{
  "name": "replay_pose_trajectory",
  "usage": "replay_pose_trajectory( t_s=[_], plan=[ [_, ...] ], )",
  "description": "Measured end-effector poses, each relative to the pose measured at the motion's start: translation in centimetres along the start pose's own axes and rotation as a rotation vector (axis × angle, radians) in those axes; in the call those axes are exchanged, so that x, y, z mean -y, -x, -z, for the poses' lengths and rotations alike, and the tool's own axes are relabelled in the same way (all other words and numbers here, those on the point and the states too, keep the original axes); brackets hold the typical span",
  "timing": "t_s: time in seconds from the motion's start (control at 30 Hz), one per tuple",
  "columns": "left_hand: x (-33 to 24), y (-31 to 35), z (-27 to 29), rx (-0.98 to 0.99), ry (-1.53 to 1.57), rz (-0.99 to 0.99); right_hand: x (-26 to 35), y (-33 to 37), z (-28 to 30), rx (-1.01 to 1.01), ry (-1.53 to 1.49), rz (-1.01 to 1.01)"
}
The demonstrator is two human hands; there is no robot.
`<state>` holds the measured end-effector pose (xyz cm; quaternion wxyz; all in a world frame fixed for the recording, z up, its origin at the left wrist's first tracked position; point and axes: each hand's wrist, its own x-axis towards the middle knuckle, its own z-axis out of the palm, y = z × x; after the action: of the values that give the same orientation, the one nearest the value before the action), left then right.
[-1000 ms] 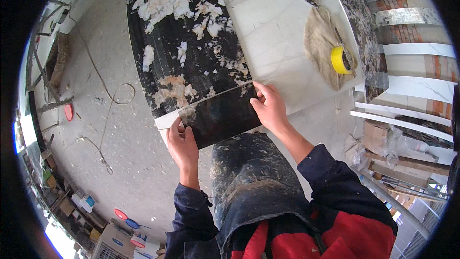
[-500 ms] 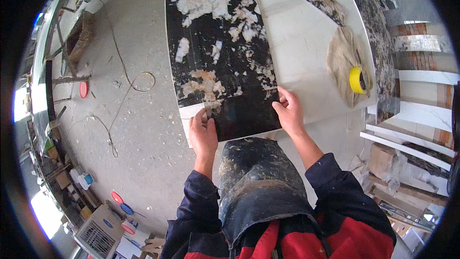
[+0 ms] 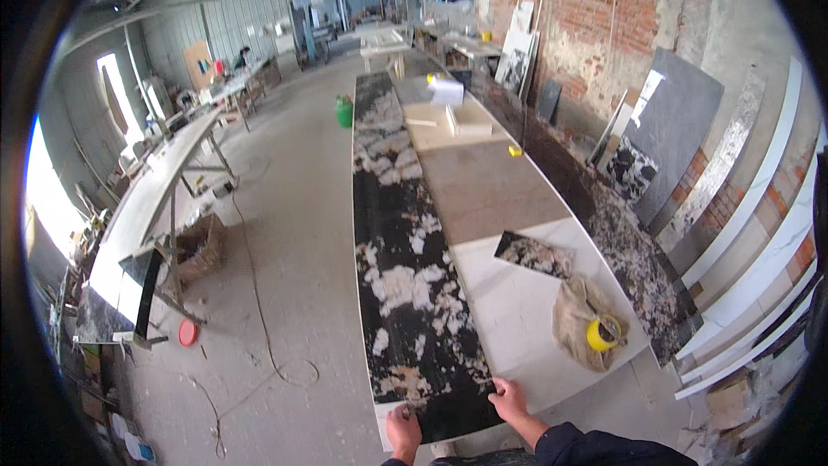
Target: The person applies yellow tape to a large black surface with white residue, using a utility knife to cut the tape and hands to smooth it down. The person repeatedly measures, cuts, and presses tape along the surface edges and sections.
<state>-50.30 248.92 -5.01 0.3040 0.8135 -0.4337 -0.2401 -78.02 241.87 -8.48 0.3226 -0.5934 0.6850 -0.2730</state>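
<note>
Black slab [image 3: 459,406] touches left hand [image 3: 403,432] and right hand [image 3: 511,399].

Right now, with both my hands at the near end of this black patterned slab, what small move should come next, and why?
I'd probably lean in and check how the black end piece sits: your left hand and right hand are at its opposite sides, a white strip shows to its left, and its seam with the patterned slab is hard to make out here.
</note>
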Motion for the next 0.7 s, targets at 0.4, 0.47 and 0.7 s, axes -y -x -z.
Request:
replay_pose_trajectory(
  t_s=[0.4, 0.47, 0.7],
  plan=[
    [0.9, -1.0, 0.4, 0.038, 0.025, -0.072, 1.8, 0.5, 0.2, -0.017, -0.013, -0.052],
    [0.7, -0.8, 0.7, 0.046, 0.038, -0.069, 1.8, 0.7, 0.3, -0.021, -0.011, -0.041],
    [-0.2, 0.0, 1.1, 0.045, 0.028, -0.096, 0.4, 1.1, -0.1, -0.043, 0.0, 0.019]
  ],
)
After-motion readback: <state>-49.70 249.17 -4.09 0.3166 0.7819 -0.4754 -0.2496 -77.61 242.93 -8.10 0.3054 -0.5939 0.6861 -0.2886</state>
